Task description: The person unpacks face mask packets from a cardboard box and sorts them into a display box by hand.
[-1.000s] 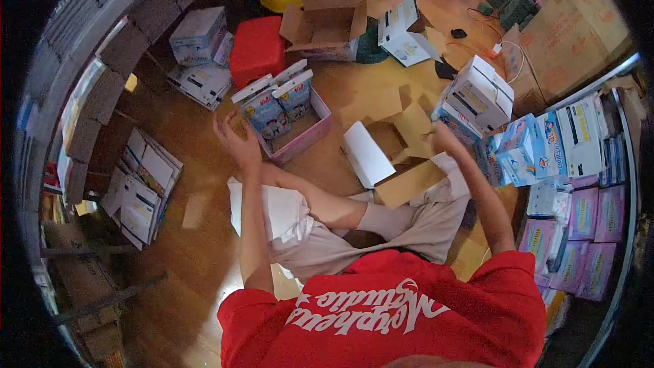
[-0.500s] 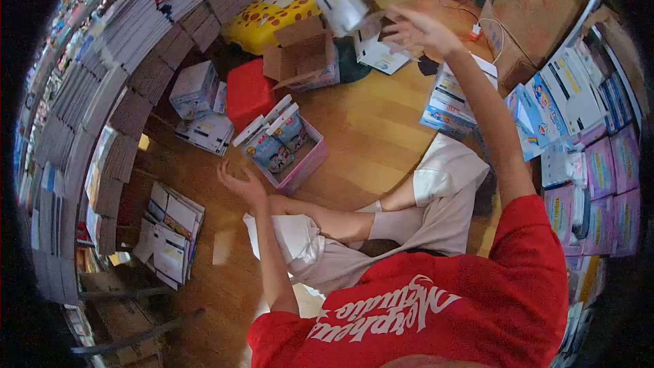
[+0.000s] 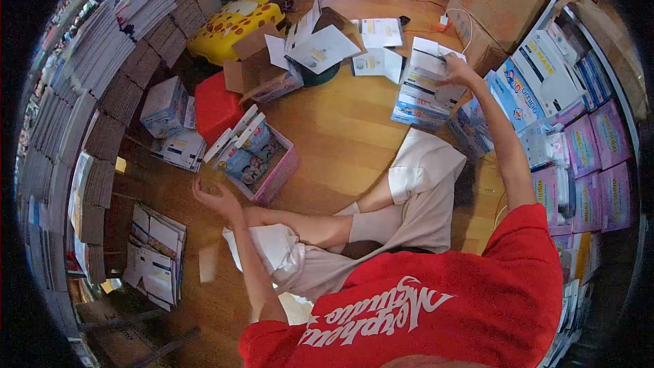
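Note:
My right hand (image 3: pixel 455 69) reaches to the top of a blue-and-white box with white sheets (image 3: pixel 426 88) on the floor; its fingers bend over the upper part, and whether they grip anything is too small to tell. My left hand (image 3: pixel 216 199) hovers with spread fingers, holding nothing, just below a pink box (image 3: pixel 278 176) that contains blue packets (image 3: pixel 246 157). Beyond the pink box are a red box (image 3: pixel 216 105) and an open brown carton (image 3: pixel 253 71). A white flattened piece (image 3: pixel 323 49) leans at the carton's right side.
Stacked books (image 3: pixel 88 61) line the left. A yellow spotted case (image 3: pixel 235 29) lies behind the carton. White packages (image 3: pixel 378 63) rest on the floor ahead. Pink boxes (image 3: pixel 591 163) and a large cardboard box (image 3: pixel 504 3) stand at right. Papers (image 3: pixel 155 255) lie lower left.
The white piece that was in the air near my right hand now rests by the brown carton. My right hand has moved down to the blue-and-white box. The view has shifted slightly.

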Available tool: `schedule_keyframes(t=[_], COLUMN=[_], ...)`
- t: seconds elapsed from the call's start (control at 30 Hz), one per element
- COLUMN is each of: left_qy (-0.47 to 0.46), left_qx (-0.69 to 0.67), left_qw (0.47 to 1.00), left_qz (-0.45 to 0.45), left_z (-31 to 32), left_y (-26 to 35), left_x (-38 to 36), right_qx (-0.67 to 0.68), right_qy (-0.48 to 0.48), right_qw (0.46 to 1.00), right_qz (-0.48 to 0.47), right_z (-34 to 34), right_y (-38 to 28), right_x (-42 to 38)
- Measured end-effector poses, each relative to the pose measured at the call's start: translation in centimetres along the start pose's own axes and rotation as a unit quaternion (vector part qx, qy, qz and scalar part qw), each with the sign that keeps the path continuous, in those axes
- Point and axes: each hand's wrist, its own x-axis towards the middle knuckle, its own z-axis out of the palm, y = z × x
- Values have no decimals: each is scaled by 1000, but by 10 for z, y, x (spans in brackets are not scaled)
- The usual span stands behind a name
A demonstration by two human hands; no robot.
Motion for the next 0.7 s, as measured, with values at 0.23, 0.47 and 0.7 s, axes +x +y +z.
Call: schedule_keyframes(t=[0.23, 0.47, 0.7], left_qy=[-8, -3, 35], left_qx=[-4, -27, 4], left_qw=[1000, 1000, 999], left_qz=[9, -3, 12], left_z=[0, -1, -4], left_y=[-3, -4, 7], left_x=[-1, -2, -2], right_qx=[-16, -6, -94], right_qy=[49, 60, 212], right_qw=[997, 998, 953], right_qz=[51, 18, -193], right_z=[14, 2, -11], right_y=[-5, -12, -92], right_x=[15, 4, -40])
